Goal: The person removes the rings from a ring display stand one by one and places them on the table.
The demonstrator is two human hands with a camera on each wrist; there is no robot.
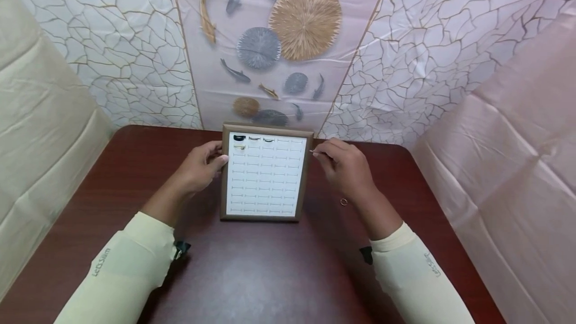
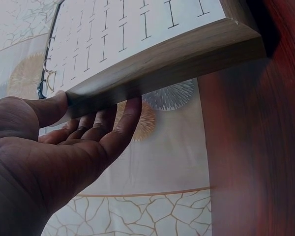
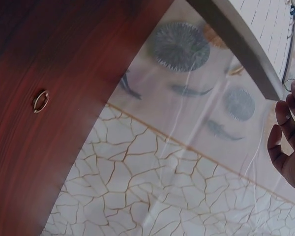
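A wood-framed ring display board [image 1: 265, 179] with rows of slits stands propped up on the table. My left hand [image 1: 200, 166] holds its left edge, thumb at the front and fingers behind, as the left wrist view shows. Just off the board's upper right edge, my right hand [image 1: 346, 166] pinches a small ring [image 3: 288, 84] between thumb and finger. Three rings sit in the top row at the left, among them a dark one [image 1: 239, 138]. Below it a gold-coloured ring [image 1: 240, 147] sits in the second row. Another gold-coloured ring [image 3: 41, 101] lies on the table below the right hand.
The dark red-brown table [image 1: 261, 274] extends in front of the board and to both sides. A patterned cloth [image 1: 297, 84] with fish and round motifs hangs behind it. Pale padded panels [image 1: 495, 154] flank the table left and right.
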